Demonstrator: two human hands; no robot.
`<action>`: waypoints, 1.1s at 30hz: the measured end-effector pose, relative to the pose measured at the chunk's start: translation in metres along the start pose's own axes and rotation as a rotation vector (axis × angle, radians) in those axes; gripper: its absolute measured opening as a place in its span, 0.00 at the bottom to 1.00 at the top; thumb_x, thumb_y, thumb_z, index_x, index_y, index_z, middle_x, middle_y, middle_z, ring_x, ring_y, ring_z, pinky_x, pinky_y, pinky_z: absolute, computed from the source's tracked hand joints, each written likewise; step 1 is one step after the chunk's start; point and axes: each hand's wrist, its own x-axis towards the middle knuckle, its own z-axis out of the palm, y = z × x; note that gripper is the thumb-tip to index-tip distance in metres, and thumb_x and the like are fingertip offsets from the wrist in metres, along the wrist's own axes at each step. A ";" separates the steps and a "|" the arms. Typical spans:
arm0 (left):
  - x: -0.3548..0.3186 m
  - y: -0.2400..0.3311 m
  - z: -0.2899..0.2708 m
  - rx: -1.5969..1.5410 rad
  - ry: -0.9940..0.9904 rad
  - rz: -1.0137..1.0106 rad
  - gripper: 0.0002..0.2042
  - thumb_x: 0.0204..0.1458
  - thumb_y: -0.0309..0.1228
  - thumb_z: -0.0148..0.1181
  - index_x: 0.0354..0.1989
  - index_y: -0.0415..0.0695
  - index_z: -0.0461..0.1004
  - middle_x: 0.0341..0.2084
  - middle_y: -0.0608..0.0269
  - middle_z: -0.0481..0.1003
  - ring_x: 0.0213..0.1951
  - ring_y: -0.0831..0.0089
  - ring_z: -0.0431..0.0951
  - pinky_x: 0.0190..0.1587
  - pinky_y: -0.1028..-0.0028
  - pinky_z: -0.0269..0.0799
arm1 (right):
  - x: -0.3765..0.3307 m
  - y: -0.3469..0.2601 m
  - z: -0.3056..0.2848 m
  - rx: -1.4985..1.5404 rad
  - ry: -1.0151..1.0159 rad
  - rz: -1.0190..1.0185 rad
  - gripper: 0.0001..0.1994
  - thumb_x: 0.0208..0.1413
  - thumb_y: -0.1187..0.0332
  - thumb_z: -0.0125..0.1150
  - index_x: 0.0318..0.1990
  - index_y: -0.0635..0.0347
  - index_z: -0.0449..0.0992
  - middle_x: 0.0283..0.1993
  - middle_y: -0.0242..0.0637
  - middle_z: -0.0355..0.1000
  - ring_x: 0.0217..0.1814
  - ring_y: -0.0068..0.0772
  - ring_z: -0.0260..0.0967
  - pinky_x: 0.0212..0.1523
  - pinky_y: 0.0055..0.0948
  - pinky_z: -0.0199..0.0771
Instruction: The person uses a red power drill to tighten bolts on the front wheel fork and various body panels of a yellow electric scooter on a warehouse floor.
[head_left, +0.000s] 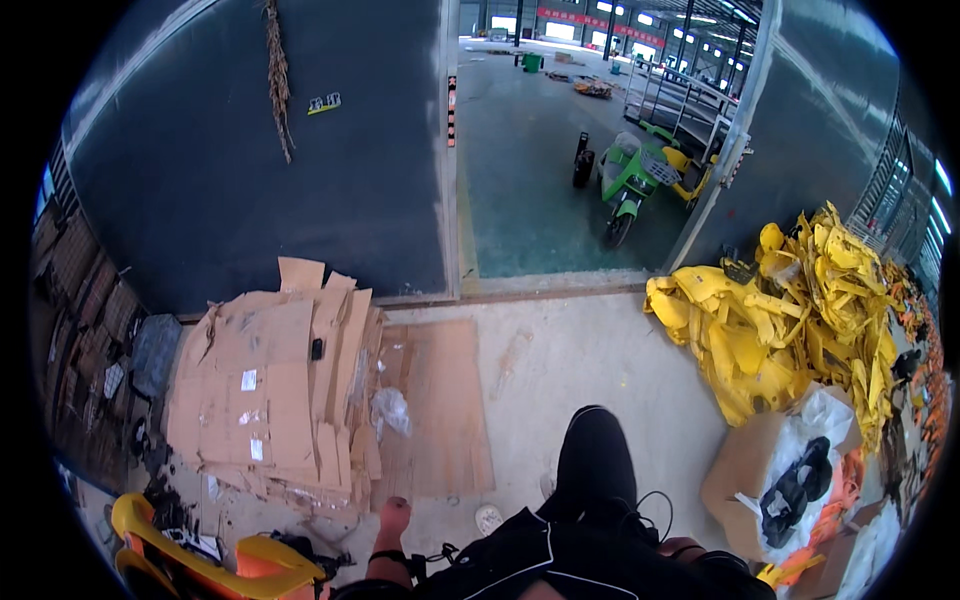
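While the left hand (395, 513) hangs curled into a loose fist, the cardboard (275, 390) nearest it lies stacked on the floor (630, 370) ahead and to the left, beside a flat sheet (452, 410). Dark clothing (590, 555) hides the right hand, so its state I cannot tell.

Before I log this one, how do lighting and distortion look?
Head view: distant windows glare white; head view: the dark wall panel and right door frame splay outward, with black corners; head view: the left hand is lit, but the black clothing loses detail.
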 end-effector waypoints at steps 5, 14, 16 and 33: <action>-0.005 0.003 0.037 0.144 -0.159 0.049 0.13 0.50 0.35 0.59 0.39 0.44 0.83 0.34 0.52 0.82 0.39 0.56 0.82 0.46 0.60 0.78 | 0.116 0.031 -0.006 0.343 0.233 -0.001 0.20 0.52 0.50 0.64 0.42 0.57 0.85 0.39 0.46 0.82 0.43 0.43 0.79 0.44 0.41 0.75; -0.154 -0.092 0.021 0.614 -0.400 -0.044 0.12 0.53 0.37 0.55 0.33 0.45 0.83 0.39 0.51 0.82 0.44 0.51 0.82 0.47 0.59 0.78 | 0.141 -0.127 -0.129 0.099 -0.019 0.015 0.12 0.44 0.59 0.74 0.30 0.57 0.82 0.25 0.35 0.74 0.27 0.31 0.71 0.30 0.36 0.69; -0.190 -0.091 0.027 0.661 -0.433 -0.346 0.12 0.54 0.38 0.54 0.33 0.46 0.83 0.38 0.51 0.83 0.43 0.54 0.83 0.46 0.59 0.78 | 0.177 -0.120 -0.155 -0.003 -0.056 0.003 0.13 0.44 0.59 0.74 0.30 0.58 0.82 0.26 0.36 0.75 0.28 0.32 0.72 0.31 0.37 0.71; -0.193 0.000 0.034 0.367 -0.083 -0.463 0.14 0.48 0.40 0.60 0.31 0.41 0.83 0.39 0.46 0.82 0.41 0.49 0.83 0.45 0.59 0.79 | 0.350 -0.218 -0.239 -0.472 0.010 -0.329 0.19 0.41 0.52 0.71 0.30 0.61 0.84 0.30 0.43 0.80 0.33 0.39 0.79 0.37 0.39 0.75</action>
